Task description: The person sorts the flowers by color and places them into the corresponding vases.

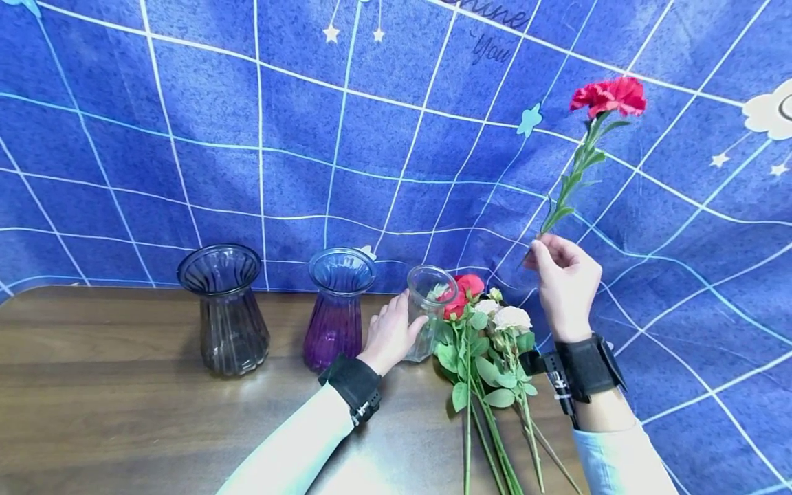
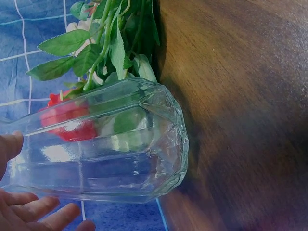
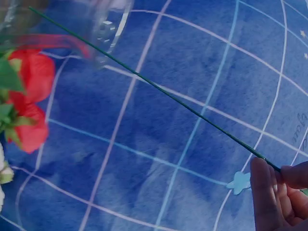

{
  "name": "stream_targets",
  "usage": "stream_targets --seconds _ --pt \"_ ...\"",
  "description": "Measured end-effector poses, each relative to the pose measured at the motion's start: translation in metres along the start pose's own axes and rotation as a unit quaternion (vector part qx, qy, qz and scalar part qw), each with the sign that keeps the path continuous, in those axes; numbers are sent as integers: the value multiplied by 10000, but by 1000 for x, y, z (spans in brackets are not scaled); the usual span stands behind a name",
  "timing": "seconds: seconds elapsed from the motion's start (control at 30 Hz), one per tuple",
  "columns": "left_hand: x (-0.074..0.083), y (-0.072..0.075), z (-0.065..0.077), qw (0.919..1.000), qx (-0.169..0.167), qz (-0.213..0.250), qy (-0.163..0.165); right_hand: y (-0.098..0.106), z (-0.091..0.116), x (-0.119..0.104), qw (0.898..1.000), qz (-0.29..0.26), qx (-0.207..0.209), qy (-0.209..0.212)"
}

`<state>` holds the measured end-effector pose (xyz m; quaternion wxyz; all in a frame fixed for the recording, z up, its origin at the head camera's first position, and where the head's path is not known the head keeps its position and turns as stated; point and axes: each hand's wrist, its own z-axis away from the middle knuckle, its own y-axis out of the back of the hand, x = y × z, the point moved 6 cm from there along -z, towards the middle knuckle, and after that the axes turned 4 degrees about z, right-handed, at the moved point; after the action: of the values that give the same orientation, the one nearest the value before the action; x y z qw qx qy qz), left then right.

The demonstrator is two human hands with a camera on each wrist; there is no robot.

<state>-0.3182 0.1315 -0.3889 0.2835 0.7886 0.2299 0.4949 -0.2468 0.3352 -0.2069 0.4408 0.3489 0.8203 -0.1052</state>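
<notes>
Gridded blue cloth [image 1: 303,168] hung behind the wooden table [image 1: 111,357]. Right hand [image 1: 567,278] pinched the red carnation [image 1: 609,100], raised beyond the clear vase [image 1: 425,342], presumably giving its long stem [image 3: 199,115] room. Left hand [image 1: 391,328], fingers loosely extended, touched that vase, likely for steadiness.

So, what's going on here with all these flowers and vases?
A person's right grip pinches a red flower by its stem, holding it up. The left grip is loosely at a clear vase. More flowers lie on the table beside that vase; a purple vase and a dark grey vase stand to its left.
</notes>
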Motion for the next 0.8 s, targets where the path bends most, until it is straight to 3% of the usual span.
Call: stream_targets --seconds 0.17,0.47,0.8 --pt "1 1 0 10000 6 -12 7 -11 -12 -16 9989 -421 96 160" --pt "1 3 -1 9999 17 -99 -19 -34 -25 -35 9967 -519 51 624" --pt "0 1 0 10000 -38 -4 29 -53 -21 -15 9990 -60 -52 436"
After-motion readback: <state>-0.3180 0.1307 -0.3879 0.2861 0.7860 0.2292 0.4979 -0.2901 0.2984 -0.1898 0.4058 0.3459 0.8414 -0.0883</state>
